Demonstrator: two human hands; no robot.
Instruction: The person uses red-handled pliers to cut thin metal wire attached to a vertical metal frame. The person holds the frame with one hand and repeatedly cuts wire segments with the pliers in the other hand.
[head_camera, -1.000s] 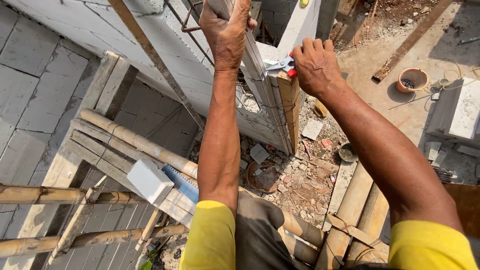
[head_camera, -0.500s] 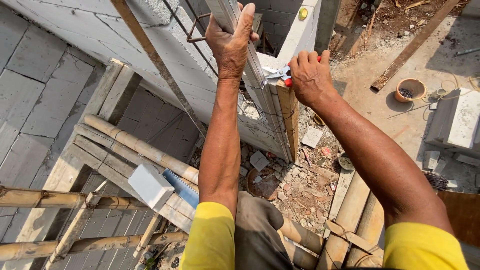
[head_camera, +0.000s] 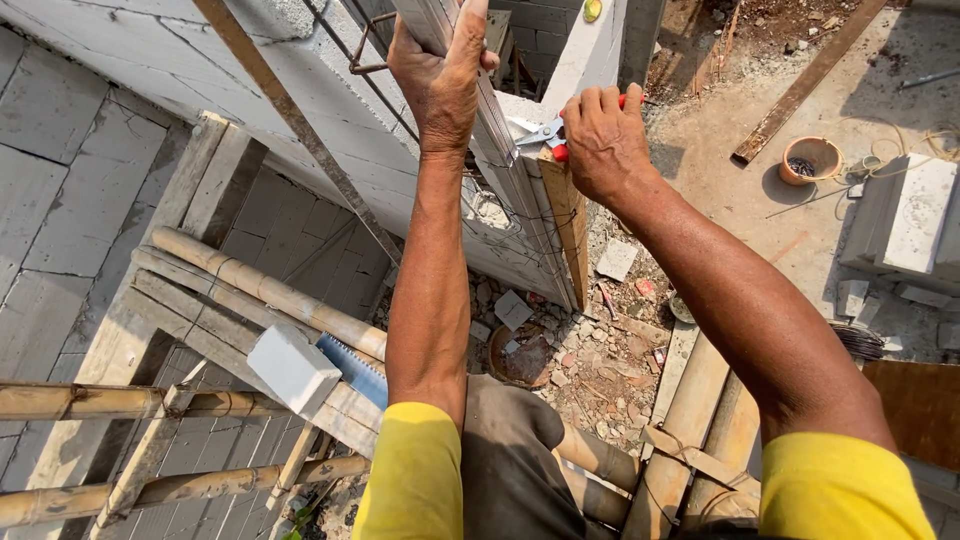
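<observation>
Head view, nearest first: yellow sleeves and both forearms reach out over a bamboo scaffold, on which a pale block lies touching a blue-bladed saw. Beyond these, the left hand has its fingers closed around a grey formwork board standing against the block wall. Just beside it, the right hand has its fingers closed on red-handled pliers, whose tips sit at the board's upper edge, near a wooden batten. Judged step: fixing or tying the board at the wall corner. The next move appears to call for a steady left grip and firm pliers pressure. Farther off, on the ground, rubble and an orange pot lie well apart
</observation>
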